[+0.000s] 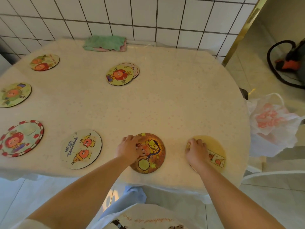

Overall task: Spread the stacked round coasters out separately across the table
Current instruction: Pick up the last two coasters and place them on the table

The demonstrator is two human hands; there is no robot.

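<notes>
Fingers [132, 138] of the left hand [127, 148] lie spread and pressed on the left half of the orange star-printed coaster [151, 153] at the near edge of the surface [165, 104], grasping nothing; the right hand [196, 150] is curled, its fingers bent down onto the left part of the pale yellow coaster [212, 152] just to the right, and I cannot tell whether they pinch its rim or only press. I judge the job nearly done: 6 coasters lie singly, these 2 plus the "we are" coaster [81, 148], the red-bordered coaster [21, 138], the green coaster [14, 95] and the far-left coaster [44, 62], all well apart. Left to do: the 2 overlapped coasters [122, 74] at the far middle, 1 still partly under the other. Being round, the coasters have no long axis; their prints face up, turned various ways. A green cloth [105, 42] lies at the far edge.
</notes>
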